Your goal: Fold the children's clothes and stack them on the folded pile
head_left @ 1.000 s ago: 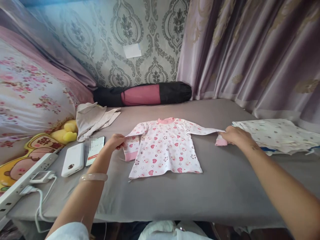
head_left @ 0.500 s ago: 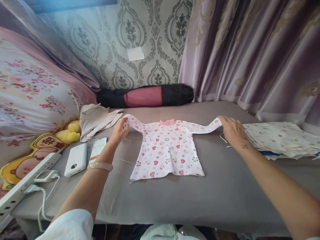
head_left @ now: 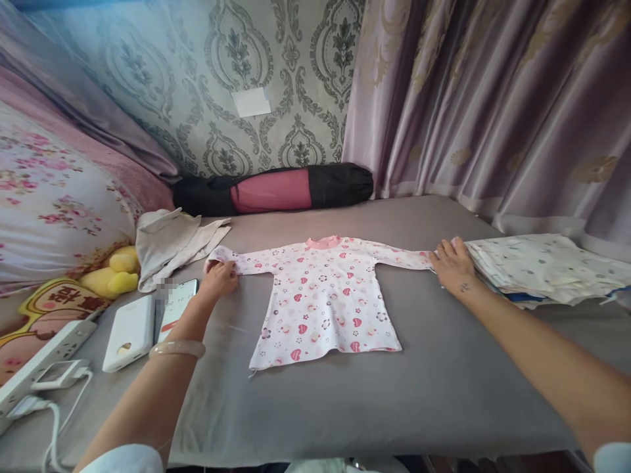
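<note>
A small white long-sleeved shirt [head_left: 323,299] with pink hearts and a pink collar lies flat on the grey bed surface [head_left: 419,387], both sleeves stretched out sideways. My left hand [head_left: 218,276] rests on the end of the left sleeve, fingers curled down on the cuff. At the other side, my right hand [head_left: 452,264] lies flat with fingers stretched over the end of the right sleeve.
A stack of folded patterned cloths [head_left: 542,266] lies at the right. Left of the shirt are a beige garment [head_left: 172,240], a phone [head_left: 175,309], a white power bank [head_left: 129,323], a power strip [head_left: 44,358] and a yellow plush toy [head_left: 113,272]. A black-and-pink roll bag [head_left: 273,189] lies against the wall.
The sleeves, folded in a second ago, have been drawn outward and laid flat. Both hands moved apart and down onto the cuffs.
</note>
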### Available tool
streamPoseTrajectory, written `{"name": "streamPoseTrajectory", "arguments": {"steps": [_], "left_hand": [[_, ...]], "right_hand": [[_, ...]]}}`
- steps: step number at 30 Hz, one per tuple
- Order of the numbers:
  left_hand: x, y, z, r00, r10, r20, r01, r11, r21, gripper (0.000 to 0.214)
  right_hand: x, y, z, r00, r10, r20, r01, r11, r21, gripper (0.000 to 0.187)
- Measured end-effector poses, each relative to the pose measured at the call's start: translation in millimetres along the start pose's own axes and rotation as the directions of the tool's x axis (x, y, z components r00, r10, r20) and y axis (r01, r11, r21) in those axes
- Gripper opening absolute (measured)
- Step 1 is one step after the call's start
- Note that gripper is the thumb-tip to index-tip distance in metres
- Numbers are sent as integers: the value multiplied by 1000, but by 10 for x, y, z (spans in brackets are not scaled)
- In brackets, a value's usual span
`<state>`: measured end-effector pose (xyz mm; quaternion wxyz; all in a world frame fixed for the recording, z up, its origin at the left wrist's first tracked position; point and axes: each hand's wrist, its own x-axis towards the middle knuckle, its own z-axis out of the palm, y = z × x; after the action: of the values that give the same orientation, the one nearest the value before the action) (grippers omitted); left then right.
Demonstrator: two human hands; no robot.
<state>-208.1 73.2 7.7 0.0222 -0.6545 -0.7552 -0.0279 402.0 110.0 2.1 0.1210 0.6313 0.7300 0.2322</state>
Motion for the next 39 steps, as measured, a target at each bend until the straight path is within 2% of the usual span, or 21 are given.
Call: {"name": "streamPoseTrajectory", "arguments": {"steps": [2,4,6,8,10,11,12,14,15,17,19,22,25,27,29,31,34,36,39], "left_hand": [[10,45,-103,995,-55,82,54,998,23,49],[-6,121,-213,987,-130,95,126,991,43,46],[-41,244,-311,981,-189,31,188,981,52,40],[-74,421,-368,978,-196,-65,199,979,42,37],[-79,637,-356,986,-87,-142,90,996,14,38],[-67,749,-318,989,29,-147,-30,1000,-5,39],[-45,855,-259,985,132,-113,-137,990,-39,40],[15,1030,-102,963,261,-64,-267,956,-123,42],[45,1090,-16,957,288,-44,-291,945,-148,44],[94,1145,136,964,267,-7,-265,949,-169,49],[126,1118,235,969,247,16,-241,957,-163,53],[165,998,294,950,313,12,-308,940,-145,53],[194,924,306,931,365,-21,-364,922,-133,52],[183,935,297,928,364,-78,-372,920,-124,51],[127,971,267,930,320,-178,-342,933,-108,49],[15,996,212,933,232,-275,-263,961,-83,46],[-241,957,103,948,72,-310,-94,994,-55,40],[-439,886,33,963,-23,-268,7,998,-62,35],[-716,788,-49,989,-87,-121,74,991,-112,33]], "right_hand": [[60,-54,-91,997,53,55,-55,998,42,41],[119,-146,-228,994,71,85,-80,992,101,40],[182,-298,-386,997,39,62,-50,980,194,41],[260,-511,-539,1000,2,15,-6,950,312,46],[356,-771,-660,999,-44,-1,40,904,426,47],[407,-907,-704,998,-69,6,58,877,477,46],[456,-1042,-737,995,-95,19,71,849,523,46],[536,-1277,-762,990,-133,50,78,800,595,48],[562,-1364,-755,988,-137,69,65,783,618,50],[584,-1456,-703,986,-123,109,23,762,648,56],[568,-1434,-609,988,-100,120,-4,751,660,61],[510,-1270,-443,994,-98,39,49,757,651,62],[481,-1116,-328,993,-115,-36,111,751,651,62],[488,-1066,-306,992,-119,-48,119,715,689,61],[484,-1046,-332,993,-97,-61,109,648,753,57],[426,-1034,-399,995,-7,-100,86,577,813,51],[183,-1012,-555,971,179,-159,30,570,821,40],[-58,-1002,-676,976,197,-93,-49,617,785,35],[-423,-1019,-847,983,68,169,-171,669,723,41]]}}
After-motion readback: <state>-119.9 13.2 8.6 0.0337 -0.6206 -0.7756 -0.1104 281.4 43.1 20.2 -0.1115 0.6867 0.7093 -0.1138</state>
